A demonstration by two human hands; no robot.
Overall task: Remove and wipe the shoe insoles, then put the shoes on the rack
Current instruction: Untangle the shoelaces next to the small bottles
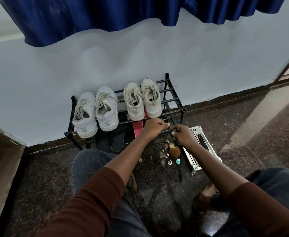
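Two brown sleeves (pixel 96 202) reach out from the bottom, over knees in blue jeans (pixel 89 161). At the far left stands a brown cardboard box (pixel 2 168). Next comes a low black rack (pixel 172 100) set against a pale wall (pixel 140 53). On its top bars sit two pairs of white shoes, heels toward us. The left pair (pixel 96 112) is bigger, with grey laces. The right pair (pixel 142 100) is smaller, with a bit of pink at the sole. No words or brand marks can be read on any shoe. Under the top bars lie two dark insoles (pixel 109 141) and a red insole (pixel 138 128). The left hand (pixel 155 126) is curled, pinching a thin black cord (pixel 178 168) near the rack's front bar. The right hand (pixel 183 135) is just beside it, fingers bent, pinching the same cord. Small charms (pixel 173 151) hang from the cord above the dark speckled floor (pixel 242 125). A white basket (pixel 194 159) with holes lies to the right of the hands. Blue curtain (pixel 106 12) hangs up top.
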